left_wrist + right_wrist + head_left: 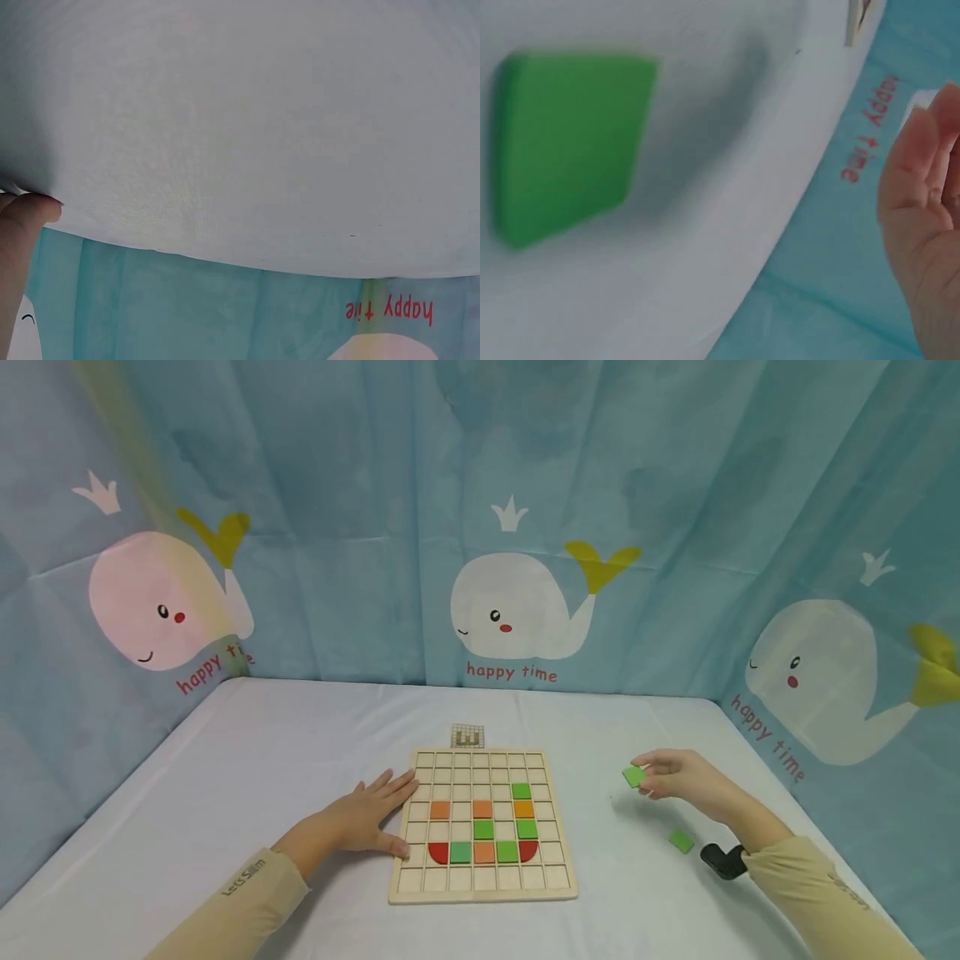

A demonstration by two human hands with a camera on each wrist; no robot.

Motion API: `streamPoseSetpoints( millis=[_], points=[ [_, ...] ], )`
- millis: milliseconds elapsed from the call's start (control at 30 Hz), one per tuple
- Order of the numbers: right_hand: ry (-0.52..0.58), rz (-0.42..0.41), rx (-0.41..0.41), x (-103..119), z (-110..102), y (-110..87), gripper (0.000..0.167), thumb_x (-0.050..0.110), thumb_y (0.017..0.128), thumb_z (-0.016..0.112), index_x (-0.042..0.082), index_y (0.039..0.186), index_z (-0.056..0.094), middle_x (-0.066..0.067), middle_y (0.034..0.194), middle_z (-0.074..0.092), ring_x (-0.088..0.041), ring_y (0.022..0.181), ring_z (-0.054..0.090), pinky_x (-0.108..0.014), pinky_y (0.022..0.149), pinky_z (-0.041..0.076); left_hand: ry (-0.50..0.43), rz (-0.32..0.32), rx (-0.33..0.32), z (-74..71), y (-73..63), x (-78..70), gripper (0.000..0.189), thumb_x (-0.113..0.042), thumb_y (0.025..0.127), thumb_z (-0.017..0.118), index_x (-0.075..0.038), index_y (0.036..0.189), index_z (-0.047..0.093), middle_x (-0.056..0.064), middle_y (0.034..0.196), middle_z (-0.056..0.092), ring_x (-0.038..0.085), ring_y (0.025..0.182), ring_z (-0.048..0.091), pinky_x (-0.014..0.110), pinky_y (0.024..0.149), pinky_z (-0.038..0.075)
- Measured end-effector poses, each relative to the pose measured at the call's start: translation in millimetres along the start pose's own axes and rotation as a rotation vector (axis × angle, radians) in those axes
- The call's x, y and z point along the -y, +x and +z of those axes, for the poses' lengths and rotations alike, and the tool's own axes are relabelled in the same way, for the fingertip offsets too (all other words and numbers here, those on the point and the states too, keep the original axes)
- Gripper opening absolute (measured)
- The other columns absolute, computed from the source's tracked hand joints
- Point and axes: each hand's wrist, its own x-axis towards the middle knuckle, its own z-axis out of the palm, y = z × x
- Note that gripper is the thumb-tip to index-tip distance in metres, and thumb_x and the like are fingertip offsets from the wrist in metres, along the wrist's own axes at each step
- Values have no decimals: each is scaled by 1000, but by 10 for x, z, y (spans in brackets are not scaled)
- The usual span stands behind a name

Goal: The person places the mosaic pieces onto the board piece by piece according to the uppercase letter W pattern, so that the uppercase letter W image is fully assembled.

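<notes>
My left hand point(366, 817) rests with fingers spread on the left edge of a wooden grid board point(487, 881). Off to the board's right, my right hand point(678, 777) pinches a green square tile point(633, 776) above the white table. Below it on the cloth lies another green tile point(681, 841), which fills the left of the right wrist view point(574, 146). Several orange and green tiles sit in the board's cells, among them an orange tile point(439, 810) and a teal-green tile point(460, 852). Two red rounded pieces, left point(438, 853) and right point(528, 851), flank the lower row.
A small pattern card point(467, 736) lies just beyond the board's far edge. Near my right forearm is a black object point(723, 862), partly behind the sleeve. Blue curtains point(337, 593) with printed whales stand around the white table point(300, 727).
</notes>
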Motion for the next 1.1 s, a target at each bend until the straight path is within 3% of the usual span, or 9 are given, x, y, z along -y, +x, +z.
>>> streamPoseSetpoints(
  millis=[133, 367, 1100],
  points=[
    [48, 16, 8, 98, 95, 61, 54, 14, 95, 64, -13, 137, 43, -11, 109, 66, -21, 96, 63, -35, 85, 53, 0, -1, -4, 5, -2, 6, 105, -64, 76, 69, -5, 153, 28, 11, 160, 20, 43, 145, 12, 67, 109, 17],
    [112, 10, 75, 264, 257, 180, 53, 12, 95, 62, -13, 137, 43, -5, 97, 64, -27, 96, 63, -35, 85, 52, -8, 0, -7, 6, -1, 15, 106, -64, 75, 70, -6, 153, 28, 11, 160, 19, 43, 145, 12, 67, 109, 16],
    [67, -44, 165, 551, 651, 485, 42, 7, 91, 67, -11, 127, 54, -7, 91, 65, -22, 87, 63, -35, 80, 53, -1, -17, 7, -3, 4, -11, 105, -63, 76, 70, -6, 153, 27, 10, 160, 19, 41, 145, 12, 65, 110, 16]
  ],
)
